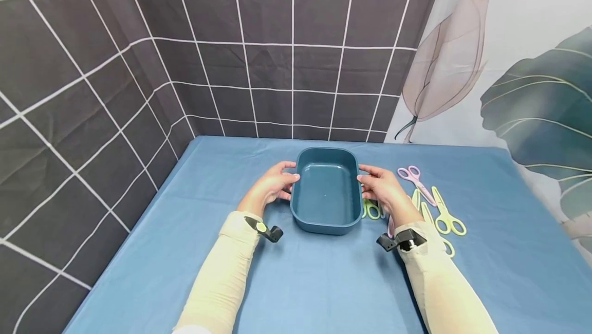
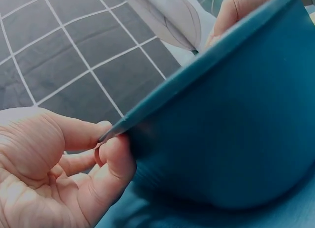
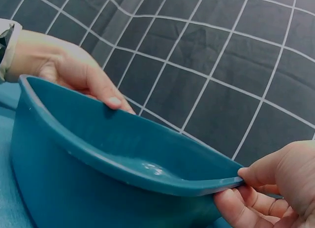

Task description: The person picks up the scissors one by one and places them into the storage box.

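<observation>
A blue rectangular plastic bin (image 1: pixel 326 195) with rounded corners sits between my two hands, and nothing lies inside it. My left hand (image 1: pixel 270 184) pinches its left rim, thumb over the edge and fingers against the outer wall, as the left wrist view shows close up. On the opposite side my right hand (image 1: pixel 383 188) pinches the right rim (image 3: pixel 229 182) the same way. Just right of the bin, partly hidden by the right hand and forearm, lie several scissors, among them a yellow-green pair (image 1: pixel 445 216) and a pink-purple pair (image 1: pixel 418 182).
Blue cloth (image 1: pixel 324 282) covers the table. A dark curtain with a white grid (image 1: pixel 268 67) rises behind and along the left side. At the right hangs a white leaf-patterned curtain (image 1: pixel 444 67).
</observation>
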Action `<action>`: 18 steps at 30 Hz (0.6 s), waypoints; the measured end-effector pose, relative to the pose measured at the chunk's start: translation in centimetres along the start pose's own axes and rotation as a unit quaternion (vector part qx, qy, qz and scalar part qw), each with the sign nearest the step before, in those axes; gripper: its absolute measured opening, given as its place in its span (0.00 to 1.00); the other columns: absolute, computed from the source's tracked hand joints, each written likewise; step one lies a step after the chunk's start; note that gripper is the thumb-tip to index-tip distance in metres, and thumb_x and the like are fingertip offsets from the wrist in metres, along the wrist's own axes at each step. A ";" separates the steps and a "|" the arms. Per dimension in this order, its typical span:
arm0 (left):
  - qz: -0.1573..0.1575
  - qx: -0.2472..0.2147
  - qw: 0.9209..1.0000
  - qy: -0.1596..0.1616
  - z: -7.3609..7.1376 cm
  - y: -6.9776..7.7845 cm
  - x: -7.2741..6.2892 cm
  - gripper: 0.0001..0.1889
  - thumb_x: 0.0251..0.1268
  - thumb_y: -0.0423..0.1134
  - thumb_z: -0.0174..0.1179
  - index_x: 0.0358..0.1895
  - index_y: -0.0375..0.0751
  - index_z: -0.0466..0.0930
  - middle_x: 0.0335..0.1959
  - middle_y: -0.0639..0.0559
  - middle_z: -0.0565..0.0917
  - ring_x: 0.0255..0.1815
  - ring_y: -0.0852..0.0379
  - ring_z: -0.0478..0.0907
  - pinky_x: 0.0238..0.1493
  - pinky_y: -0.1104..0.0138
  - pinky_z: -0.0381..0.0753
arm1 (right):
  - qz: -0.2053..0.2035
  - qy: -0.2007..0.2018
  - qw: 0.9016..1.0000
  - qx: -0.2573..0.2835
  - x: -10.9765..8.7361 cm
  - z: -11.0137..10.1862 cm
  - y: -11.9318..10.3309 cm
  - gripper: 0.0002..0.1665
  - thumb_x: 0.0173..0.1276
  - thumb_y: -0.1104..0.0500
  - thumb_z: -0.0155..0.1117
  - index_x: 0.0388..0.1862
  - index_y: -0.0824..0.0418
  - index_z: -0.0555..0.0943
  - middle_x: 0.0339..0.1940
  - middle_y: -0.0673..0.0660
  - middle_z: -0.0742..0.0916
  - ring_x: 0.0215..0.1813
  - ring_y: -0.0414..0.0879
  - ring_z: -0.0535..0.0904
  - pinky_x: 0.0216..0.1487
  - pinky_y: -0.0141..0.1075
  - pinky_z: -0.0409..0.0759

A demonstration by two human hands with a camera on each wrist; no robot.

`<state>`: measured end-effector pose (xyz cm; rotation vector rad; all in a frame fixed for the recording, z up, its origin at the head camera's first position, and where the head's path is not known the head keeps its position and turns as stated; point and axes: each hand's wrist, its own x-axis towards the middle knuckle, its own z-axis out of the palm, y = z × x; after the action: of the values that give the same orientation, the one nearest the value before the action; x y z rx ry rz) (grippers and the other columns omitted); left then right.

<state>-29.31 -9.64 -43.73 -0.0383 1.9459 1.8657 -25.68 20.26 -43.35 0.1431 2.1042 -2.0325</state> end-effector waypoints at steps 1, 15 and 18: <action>-0.003 -0.002 1.000 0.000 0.0 0.0 -0.1 0.28 0.74 0.31 0.58 0.74 0.44 0.62 0.34 0.46 0.75 0.23 0.57 0.73 0.20 0.66 0.84 | 0.001 0.000 1.000 0.000 0.0 0.0 -0.1 0.34 0.76 0.66 0.57 0.78 0.66 0.62 0.30 0.49 0.80 0.24 0.36 0.77 0.24 0.26 0.82; 0.001 -0.008 1.000 0.006 0.1 -0.2 -0.3 0.27 0.73 0.31 0.58 0.72 0.43 0.62 0.32 0.46 0.73 0.22 0.57 0.71 0.18 0.66 0.82 | -0.045 0.059 0.976 -0.206 -0.4 -1.2 -0.5 0.27 0.78 0.59 0.57 0.68 0.72 0.66 0.39 0.64 0.82 0.28 0.43 0.83 0.34 0.41 0.89; 0.010 -0.010 1.000 0.009 0.1 -0.4 -0.3 0.27 0.73 0.31 0.58 0.72 0.41 0.62 0.34 0.47 0.73 0.22 0.58 0.71 0.17 0.67 0.82 | -0.052 0.076 0.938 -0.334 -0.6 -1.4 -0.5 0.21 0.75 0.56 0.60 0.58 0.71 0.74 0.32 0.63 0.84 0.25 0.46 0.84 0.32 0.41 0.87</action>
<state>-28.92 -9.64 -43.99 -0.0413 1.9472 1.9037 -25.35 21.71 -42.68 0.0770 2.8169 -1.2694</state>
